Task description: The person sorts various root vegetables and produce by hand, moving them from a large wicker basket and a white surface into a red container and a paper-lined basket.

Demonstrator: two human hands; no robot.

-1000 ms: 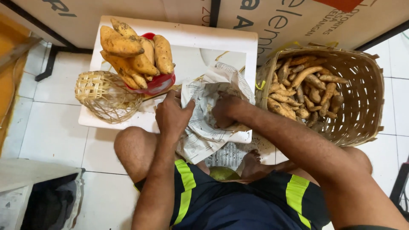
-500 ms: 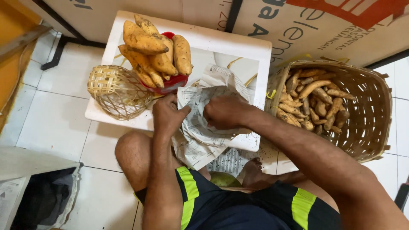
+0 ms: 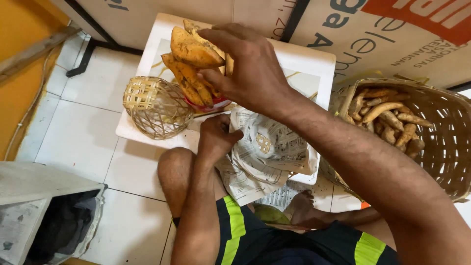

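head cam: right hand (image 3: 250, 73) grips rough yellow tuber (image 3: 194, 51), left hand (image 3: 216, 137) on crumpled newspaper (image 3: 267, 147).

White bench (image 3: 314, 61) on tiled floor (image 3: 81, 142): red bowl (image 3: 216, 104) under right fingers (image 3: 218, 78), woven dome (image 3: 156, 107) left of left fingers (image 3: 230, 136), newspaper (image 3: 274, 147) beside.

Basket (image 3: 444, 147) cut off (right edge).
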